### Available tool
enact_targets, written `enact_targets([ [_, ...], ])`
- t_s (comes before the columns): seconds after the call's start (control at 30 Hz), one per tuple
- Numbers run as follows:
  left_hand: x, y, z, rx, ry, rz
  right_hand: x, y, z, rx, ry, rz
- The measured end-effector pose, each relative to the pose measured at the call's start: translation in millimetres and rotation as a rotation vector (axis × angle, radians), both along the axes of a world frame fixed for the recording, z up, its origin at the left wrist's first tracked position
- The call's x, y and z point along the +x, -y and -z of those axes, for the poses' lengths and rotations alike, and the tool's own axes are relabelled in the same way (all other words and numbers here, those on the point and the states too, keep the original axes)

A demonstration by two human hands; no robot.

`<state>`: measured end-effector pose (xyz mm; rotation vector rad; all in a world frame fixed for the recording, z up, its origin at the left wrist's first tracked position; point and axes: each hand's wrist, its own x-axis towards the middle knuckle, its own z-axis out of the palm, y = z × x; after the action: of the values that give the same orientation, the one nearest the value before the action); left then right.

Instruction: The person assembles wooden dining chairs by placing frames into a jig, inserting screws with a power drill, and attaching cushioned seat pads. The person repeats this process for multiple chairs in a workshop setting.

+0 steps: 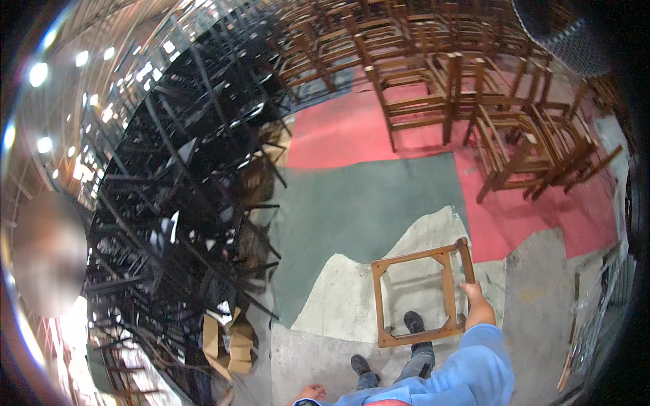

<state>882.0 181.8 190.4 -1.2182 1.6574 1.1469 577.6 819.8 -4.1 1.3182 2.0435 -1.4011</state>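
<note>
My right hand (pixel 472 292) grips a brown wooden chair frame (pixel 447 287) by its right side, with the arm stretched forward. The frame is squarish, with braced corners and an extra rail along the right. It is held up in front of my legs, and one of my dark shoes (pixel 414 322) shows through its opening. Low in the picture, my left hand (pixel 313 392) hangs beside my body with loosely bent fingers and nothing visible in it. Part of that hand is cut off by the lower edge.
A tall tangle of black metal frames (pixel 196 176) fills the left side, legs jutting out. An opened cardboard box (pixel 240 348) lies at its foot. Wooden chair frames (pixel 413 98) stand in rows at the back and right. Green (pixel 359 203) and pink sheets (pixel 325 135) cover parts of the concrete floor.
</note>
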Motion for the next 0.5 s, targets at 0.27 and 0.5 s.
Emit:
enact_targets([
  [0.27, 35.3, -97.6, -28.8, -0.178, -0.253, -0.092, -49.5, 111.0, -65.9, -0.478, 0.214, -0.671],
  [0.5, 130.4, -132.4, 39.1, -0.188, -0.265, -0.246, -44.1, 346.4, -98.6, -0.810, 0.048, -0.196],
])
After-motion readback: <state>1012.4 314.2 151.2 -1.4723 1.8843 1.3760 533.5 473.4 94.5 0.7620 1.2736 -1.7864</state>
